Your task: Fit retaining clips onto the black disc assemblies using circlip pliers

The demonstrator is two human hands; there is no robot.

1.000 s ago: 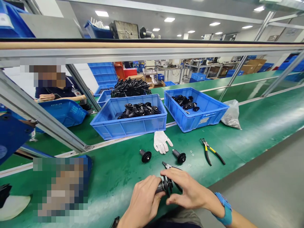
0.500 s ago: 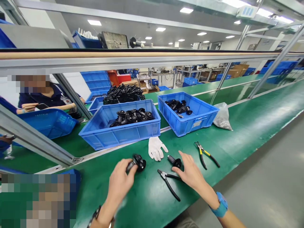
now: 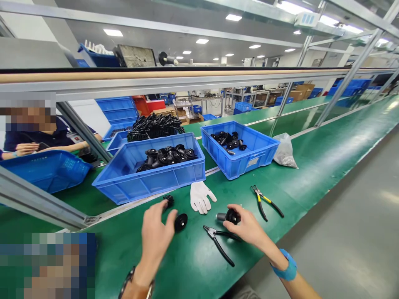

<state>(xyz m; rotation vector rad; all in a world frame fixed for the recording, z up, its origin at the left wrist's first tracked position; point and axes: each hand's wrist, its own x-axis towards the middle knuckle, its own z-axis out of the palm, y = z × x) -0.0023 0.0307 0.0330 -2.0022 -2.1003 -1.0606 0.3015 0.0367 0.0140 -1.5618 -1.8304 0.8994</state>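
My left hand [image 3: 156, 230] is open over the green bench, thumb and fingers apart. Beside its thumb lies a round black disc-shaped part [image 3: 181, 223]; at its fingertips is a smaller, toothed-looking black piece [image 3: 168, 201]. Whether the two are joined I cannot tell. My right hand [image 3: 245, 224] grips a black flanged part with a grey shaft [image 3: 222, 216] by its disc end, the shaft pointing left. Black-handled pliers [image 3: 222, 249] lie just below that hand, jaws toward the left. Farther right are yellow-and-black-handled pliers [image 3: 266, 201]. A white glove [image 3: 201, 197] lies between and beyond my hands.
A blue bin [image 3: 158, 182] of black flanged parts stands behind the glove, with a second blue bin [image 3: 252, 160] to its right. Next to that sits a clear plastic bag [image 3: 285, 151]. A metal post [image 3: 37, 191] rises at left, where another person sits beyond.
My left hand has let go of the black flanged part, which now rests on the bench. My right hand has closed on the other part and turned it slightly. The view has shifted a little right.
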